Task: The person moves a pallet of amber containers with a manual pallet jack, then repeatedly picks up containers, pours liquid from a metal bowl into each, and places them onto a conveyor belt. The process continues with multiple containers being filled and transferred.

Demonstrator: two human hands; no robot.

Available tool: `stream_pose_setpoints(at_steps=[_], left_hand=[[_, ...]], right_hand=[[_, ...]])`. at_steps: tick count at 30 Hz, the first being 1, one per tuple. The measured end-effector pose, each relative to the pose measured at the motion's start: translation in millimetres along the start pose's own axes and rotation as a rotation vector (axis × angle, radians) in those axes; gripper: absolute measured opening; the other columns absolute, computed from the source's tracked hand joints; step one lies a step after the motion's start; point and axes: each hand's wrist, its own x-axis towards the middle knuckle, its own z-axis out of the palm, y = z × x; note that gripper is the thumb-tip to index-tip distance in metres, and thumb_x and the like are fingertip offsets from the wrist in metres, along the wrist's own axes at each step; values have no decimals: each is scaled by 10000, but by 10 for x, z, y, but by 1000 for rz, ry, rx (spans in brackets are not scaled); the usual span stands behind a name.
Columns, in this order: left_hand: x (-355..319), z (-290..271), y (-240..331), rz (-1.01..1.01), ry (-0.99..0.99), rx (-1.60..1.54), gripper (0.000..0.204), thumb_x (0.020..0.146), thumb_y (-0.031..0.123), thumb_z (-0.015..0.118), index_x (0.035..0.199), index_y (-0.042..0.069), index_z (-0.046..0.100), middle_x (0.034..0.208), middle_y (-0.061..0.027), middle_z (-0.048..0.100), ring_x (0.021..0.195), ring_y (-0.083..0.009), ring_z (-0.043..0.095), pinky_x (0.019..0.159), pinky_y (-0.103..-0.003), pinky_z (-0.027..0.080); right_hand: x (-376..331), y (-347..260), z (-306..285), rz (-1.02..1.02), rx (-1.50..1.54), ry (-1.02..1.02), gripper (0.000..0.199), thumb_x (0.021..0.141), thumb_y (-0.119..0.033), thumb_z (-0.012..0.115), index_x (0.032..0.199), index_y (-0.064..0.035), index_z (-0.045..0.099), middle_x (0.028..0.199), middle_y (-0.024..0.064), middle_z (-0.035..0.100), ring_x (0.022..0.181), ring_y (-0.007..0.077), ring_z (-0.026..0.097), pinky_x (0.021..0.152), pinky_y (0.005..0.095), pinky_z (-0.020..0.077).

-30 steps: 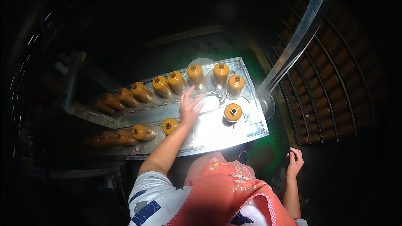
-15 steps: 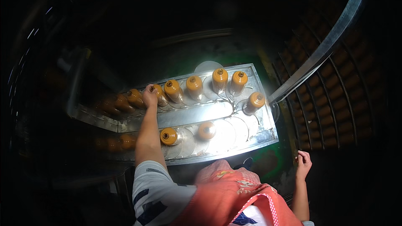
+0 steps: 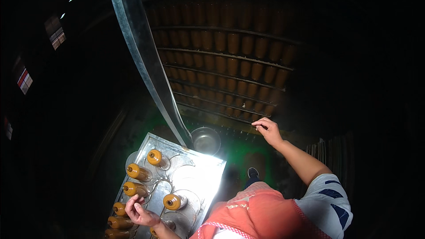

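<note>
In the head view, our left hand [image 3: 144, 215] spreads its loosely curled fingers beside brown-topped bottles [image 3: 171, 202] on the metal table [image 3: 212, 164], lower left; our right hand [image 3: 271, 134], right of centre, bends its fingers, grip unclear. Work looks partway: bottles remain here, while brown pieces [image 3: 233, 43] line the upper rack [image 3: 221, 54].

The bottles [image 3: 172, 202] are glossy amber-orange over the shoulders, darker brown at the mouths and clear, greyish lower down. Beneath them the table [image 3: 182, 161] is silver-grey, blazing to white along one side. The post [image 3: 148, 68] is steel blue-grey, and the round basin [image 3: 206, 142] a translucent grey. On the rack [image 3: 221, 54], dull rust-brown vessels [image 3: 233, 43] sit between pale grey rails. The apron [image 3: 252, 210] is coral red, with pale lettering and red-and-white checked edging. The sleeve [image 3: 315, 197] is white with navy patches, the shoe [image 3: 253, 172] dark blue, pale-edged. Green light tints the dark floor [image 3: 241, 152].
</note>
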Motion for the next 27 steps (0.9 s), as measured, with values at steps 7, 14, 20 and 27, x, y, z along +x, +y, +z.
stream_pose_setpoints(at_steps=[7,14,20,27], left_hand=[[175,3654,341,4,-827,-374,417,835,-3,682,1250,27,651,1247,-157,637,1052,-212,668,816,-292,571],[875,7408,1195,537,-806,-54,578,867,268,712,1420,207,554,1519,-197,426,1298,-342,528,1029,-438,472],[1183,9558,1203,464,-1009,153,609,827,300,740,1406,222,565,1479,-236,436,1347,-442,421,1094,-489,407],[938,9676,1166,565,-885,180,592,749,330,818,1304,225,641,1242,-199,550,1152,-422,531,998,-481,463]], right_hand=[[2295,249,-1706,-294,-93,327,331,910,26,637,1214,-96,686,1223,59,516,1022,131,579,790,227,527],[4612,564,-3059,-340,-709,430,489,875,-303,747,1347,-289,616,1488,133,393,1406,355,305,1154,484,337],[5290,892,-3334,-218,-627,110,517,869,-320,756,1363,-279,605,1441,176,437,1380,368,380,1134,476,367],[5177,1111,-3494,-352,-415,150,516,803,-90,772,1295,-179,648,1322,139,508,1253,301,526,1050,385,463]])
